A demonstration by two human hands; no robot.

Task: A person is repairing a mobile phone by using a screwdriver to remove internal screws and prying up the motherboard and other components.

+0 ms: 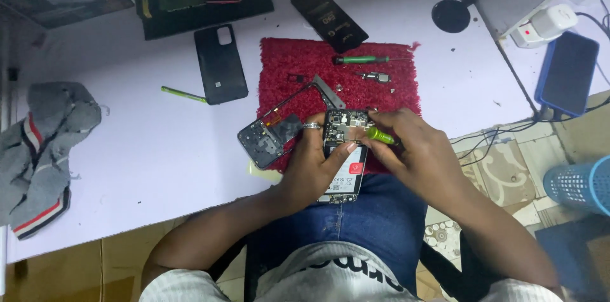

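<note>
Left hand grips the opened phone at the red mat's near edge; right hand pinches a green screwdriver over it. On the mat beyond — a second screwdriver, loose parts; a black back cover lies left of the mat.

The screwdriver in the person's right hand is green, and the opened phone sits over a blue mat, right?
Not quite. The mat is red, not blue, as the head view shows. The rest holds: the right hand holds a green screwdriver against the opened phone, which the left hand steadies.
</note>
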